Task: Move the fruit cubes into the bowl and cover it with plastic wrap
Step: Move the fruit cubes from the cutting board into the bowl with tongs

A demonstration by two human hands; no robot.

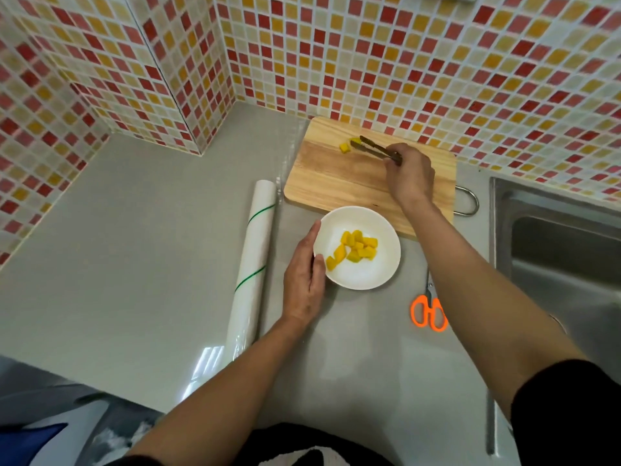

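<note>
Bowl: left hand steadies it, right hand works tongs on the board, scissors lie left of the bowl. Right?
One slip: the scissors lie right of the bowl, not left. The head view shows it. Left hand on the bowl and right hand with tongs on the board stand.

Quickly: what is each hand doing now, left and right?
Left hand: open, resting against the bowl.
Right hand: holding the tongs, tips at a fruit cube.
</note>
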